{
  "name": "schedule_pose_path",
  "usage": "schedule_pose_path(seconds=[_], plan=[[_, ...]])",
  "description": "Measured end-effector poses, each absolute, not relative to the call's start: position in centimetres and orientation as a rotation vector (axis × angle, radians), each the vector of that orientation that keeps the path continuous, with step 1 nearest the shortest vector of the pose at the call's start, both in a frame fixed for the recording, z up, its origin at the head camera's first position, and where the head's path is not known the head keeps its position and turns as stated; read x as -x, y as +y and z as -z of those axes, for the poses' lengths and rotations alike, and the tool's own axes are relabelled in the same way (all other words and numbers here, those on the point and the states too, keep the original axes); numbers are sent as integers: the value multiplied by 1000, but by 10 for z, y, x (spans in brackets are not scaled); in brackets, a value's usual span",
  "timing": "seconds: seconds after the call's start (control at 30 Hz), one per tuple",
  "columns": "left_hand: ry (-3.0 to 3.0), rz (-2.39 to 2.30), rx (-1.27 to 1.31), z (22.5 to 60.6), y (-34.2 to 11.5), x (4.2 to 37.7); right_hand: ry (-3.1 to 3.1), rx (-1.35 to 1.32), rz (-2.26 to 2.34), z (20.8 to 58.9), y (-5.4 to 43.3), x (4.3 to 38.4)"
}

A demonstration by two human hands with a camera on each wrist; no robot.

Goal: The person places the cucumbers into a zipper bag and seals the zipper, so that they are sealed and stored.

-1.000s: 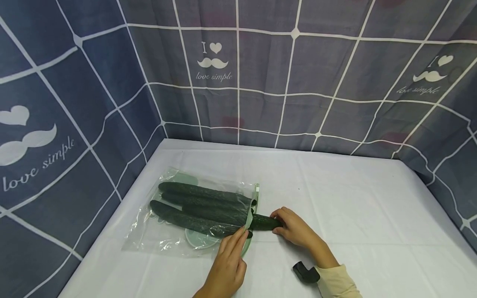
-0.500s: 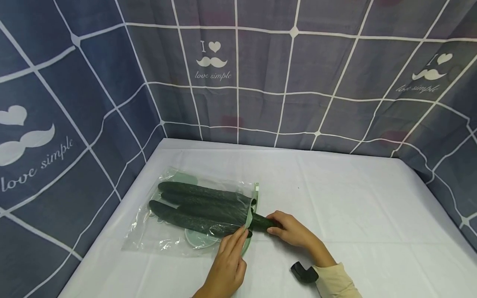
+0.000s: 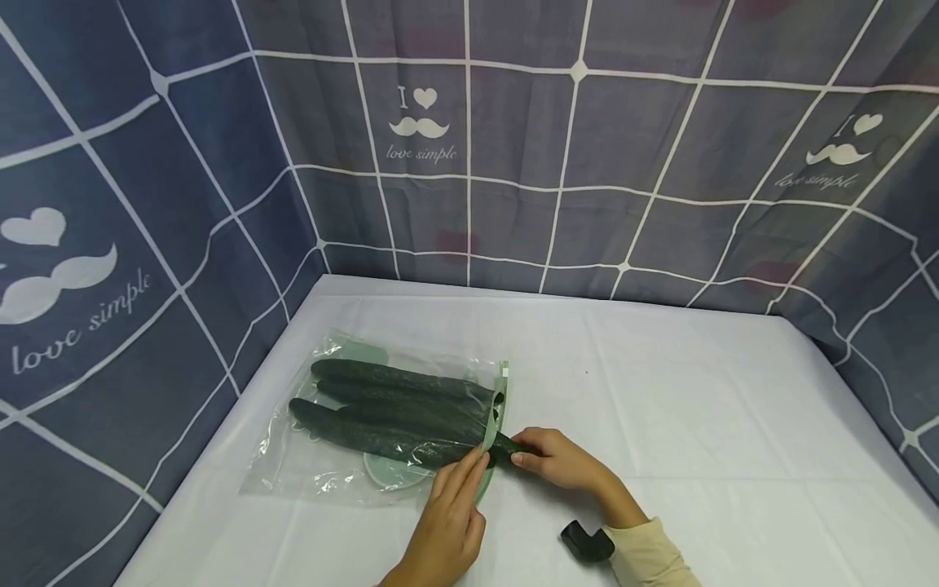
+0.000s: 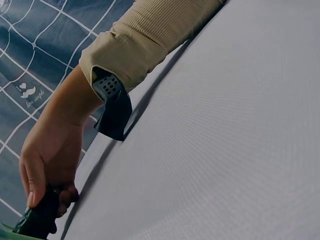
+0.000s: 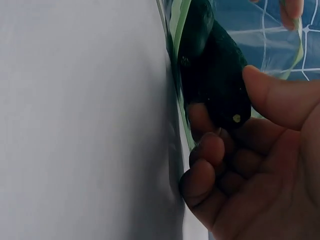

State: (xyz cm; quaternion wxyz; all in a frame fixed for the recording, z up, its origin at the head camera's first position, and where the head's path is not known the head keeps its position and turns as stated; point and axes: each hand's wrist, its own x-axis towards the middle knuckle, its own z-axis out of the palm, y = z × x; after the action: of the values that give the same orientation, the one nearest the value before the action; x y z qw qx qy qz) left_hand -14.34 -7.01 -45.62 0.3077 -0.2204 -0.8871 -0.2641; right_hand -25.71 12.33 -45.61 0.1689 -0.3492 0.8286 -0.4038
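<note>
A clear zip bag (image 3: 293,481) with a green zip edge lies on the left of the table, several dark green cucumbers (image 3: 411,379) inside it. My left hand (image 3: 451,518) pinches the near part of the bag's mouth; its fingertips (image 5: 291,12) show by the green strip in the right wrist view. My right hand (image 3: 563,463) grips the end of one cucumber (image 5: 225,80), thumb on one side and fingers curled under the other. That cucumber's end sticks out of the mouth, the rest in the bag. In the left wrist view the right hand (image 4: 50,155) is at lower left.
A white cloth covers the table (image 3: 697,408). Dark checked curtains (image 3: 513,147) stand behind it and on both sides. A black device (image 3: 587,542) sits at the right wrist beside the beige sleeve (image 3: 649,554).
My right hand has moved left toward the bag's mouth, and the gripped cucumber has slid deeper into the bag. The left hand has stayed at the bag's edge.
</note>
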Motion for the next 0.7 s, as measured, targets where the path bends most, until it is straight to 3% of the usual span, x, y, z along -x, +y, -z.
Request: schedule_pose_path(seconds=[0.7], plan=[[-2338, 669, 591, 460, -69, 144, 1931, 885, 1199, 451, 100, 280]])
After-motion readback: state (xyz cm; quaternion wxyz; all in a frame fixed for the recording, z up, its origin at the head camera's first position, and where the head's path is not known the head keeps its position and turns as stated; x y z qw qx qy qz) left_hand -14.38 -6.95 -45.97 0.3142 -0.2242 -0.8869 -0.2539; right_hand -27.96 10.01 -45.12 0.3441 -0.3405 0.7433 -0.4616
